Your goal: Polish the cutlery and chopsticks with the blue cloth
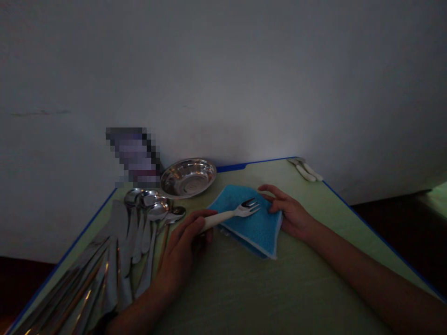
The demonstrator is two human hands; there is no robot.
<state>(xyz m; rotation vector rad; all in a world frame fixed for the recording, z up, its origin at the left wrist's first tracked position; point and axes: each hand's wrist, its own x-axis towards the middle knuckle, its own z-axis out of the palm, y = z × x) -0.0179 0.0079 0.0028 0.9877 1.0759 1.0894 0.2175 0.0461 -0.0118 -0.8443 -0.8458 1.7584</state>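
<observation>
My left hand (186, 239) is closed around the pale handle of a fork (223, 217). The fork's metal tines point right, over a folded blue cloth (244, 232) with a white edge. At the cloth's right side is my right hand (288, 211), thumb and fingers gripping the cloth while the index finger stretches out to the left. Part of the left fingers is hidden behind the fork handle.
Several spoons (156, 211) and several knives (111, 270) lie along the left of the green table (251, 298). Behind them stand a metal bowl (188, 179) and a pixelated upright object (136, 156). Two pale-handled utensils (307, 171) rest at the far right corner. A wall (223, 83) rises behind.
</observation>
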